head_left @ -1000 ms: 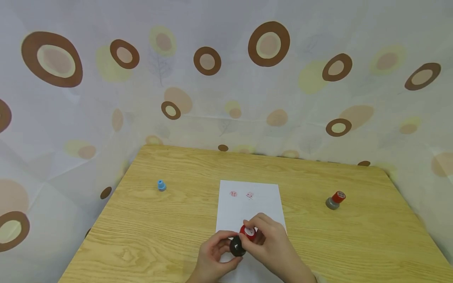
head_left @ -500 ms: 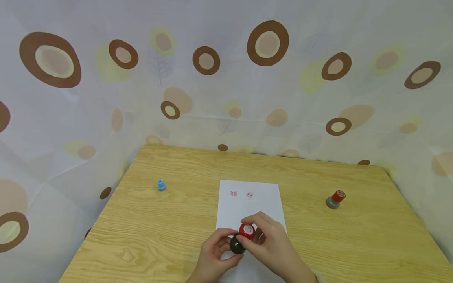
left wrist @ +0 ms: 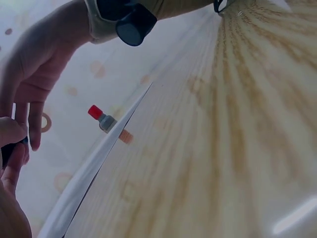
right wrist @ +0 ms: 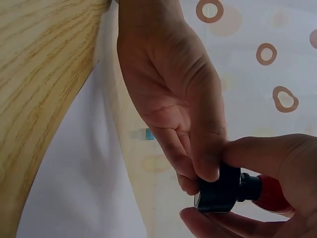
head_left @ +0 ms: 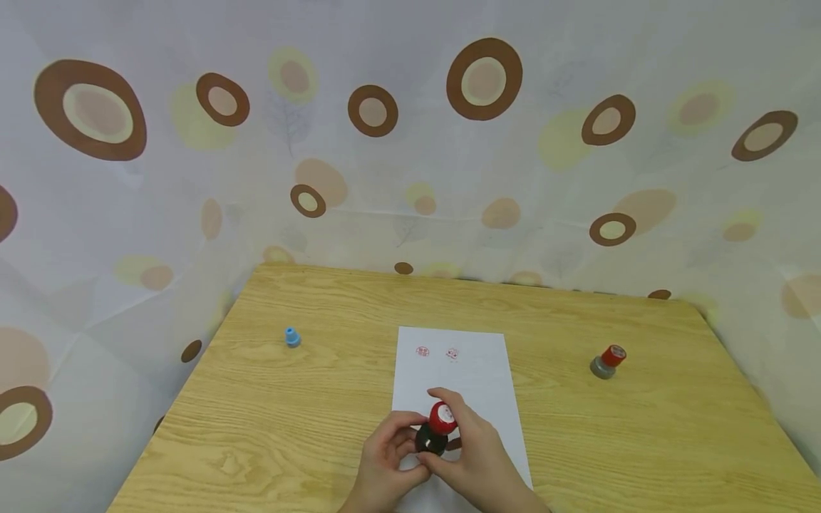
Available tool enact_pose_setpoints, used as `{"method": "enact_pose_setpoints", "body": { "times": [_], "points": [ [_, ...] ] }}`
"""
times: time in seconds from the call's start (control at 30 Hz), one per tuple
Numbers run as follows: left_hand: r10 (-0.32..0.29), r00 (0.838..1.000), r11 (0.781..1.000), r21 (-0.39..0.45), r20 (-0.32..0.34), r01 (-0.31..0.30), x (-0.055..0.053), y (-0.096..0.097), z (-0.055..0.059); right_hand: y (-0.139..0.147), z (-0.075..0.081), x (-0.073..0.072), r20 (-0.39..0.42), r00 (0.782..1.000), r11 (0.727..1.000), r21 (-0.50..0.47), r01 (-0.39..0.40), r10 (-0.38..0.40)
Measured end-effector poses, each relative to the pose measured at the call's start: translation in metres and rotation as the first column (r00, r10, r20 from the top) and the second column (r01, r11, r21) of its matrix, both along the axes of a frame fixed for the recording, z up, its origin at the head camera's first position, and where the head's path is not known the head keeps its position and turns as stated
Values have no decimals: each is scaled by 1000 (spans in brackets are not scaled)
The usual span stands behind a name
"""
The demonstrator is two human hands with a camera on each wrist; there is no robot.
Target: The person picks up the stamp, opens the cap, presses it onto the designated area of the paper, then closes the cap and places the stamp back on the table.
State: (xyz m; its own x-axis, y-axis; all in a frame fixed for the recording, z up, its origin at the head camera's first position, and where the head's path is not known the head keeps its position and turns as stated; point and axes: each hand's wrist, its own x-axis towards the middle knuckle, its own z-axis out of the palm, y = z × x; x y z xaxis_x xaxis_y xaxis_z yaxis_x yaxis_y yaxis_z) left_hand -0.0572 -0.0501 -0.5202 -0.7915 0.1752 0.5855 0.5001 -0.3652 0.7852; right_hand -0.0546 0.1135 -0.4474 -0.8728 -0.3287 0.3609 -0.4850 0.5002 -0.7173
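Observation:
Over the lower part of a white sheet of paper [head_left: 474, 377], both hands hold a stamp [head_left: 432, 439] with a black body and a red knob [head_left: 442, 417]. My left hand [head_left: 385, 456] pinches the black body from the left with thumb and fingers. From the right, my right hand [head_left: 481, 456] has its thumb on the same black part, its forefinger arching beside the knob. The right wrist view shows the black body [right wrist: 218, 191] gripped between both hands, its red knob [right wrist: 272, 193] pointing right. Two red prints [head_left: 422, 351] mark the sheet's top.
A small light-blue piece [head_left: 292, 337], flared at its base, stands at the table's left. On the right stands another stamp, grey with a red top [head_left: 613, 355]. Patterned cloth [head_left: 410, 164] encloses the wooden table [head_left: 308, 427] behind and at the sides.
My right thumb has moved down onto the black body, and its forefinger has lifted off the red knob. My left hand keeps its hold with little movement.

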Motion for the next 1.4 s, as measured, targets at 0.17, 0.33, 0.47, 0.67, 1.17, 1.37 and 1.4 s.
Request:
{"method": "enact_pose_setpoints", "body": {
  "times": [0.17, 0.33, 0.47, 0.67, 1.17, 1.37, 1.4],
  "points": [
    [-26, 999, 1000, -2, -26, 26, -1, 0, 0, -1, -2, -1, -43, 999, 1000, -6, 2, -3],
    [-53, 998, 998, -33, -24, 53, -2, -1, -2, 4, 0, -7, -70, 997, 999, 25, 38, -36],
    [24, 1000, 997, -76, -12, -25, -2, -5, -3, 19, 8, -21, -35, 991, 990, 52, 134, -132],
    [157, 987, 980, -122, -28, -160, -6, -17, -3, 66, 11, -53, -58, 964, 962, 77, 263, -259],
    [461, 878, 868, -269, 128, -417, -27, -85, -2, 167, -25, -111, 63, 836, 830, 187, 526, -545],
    [556, 816, 811, -317, 160, -491, -40, -111, -1, 179, -37, -120, 64, 815, 806, 211, 553, -576],
    [573, 802, 802, -320, 168, -505, -42, -115, -1, 180, -38, -120, 62, 815, 805, 213, 553, -576]
  ]
}}
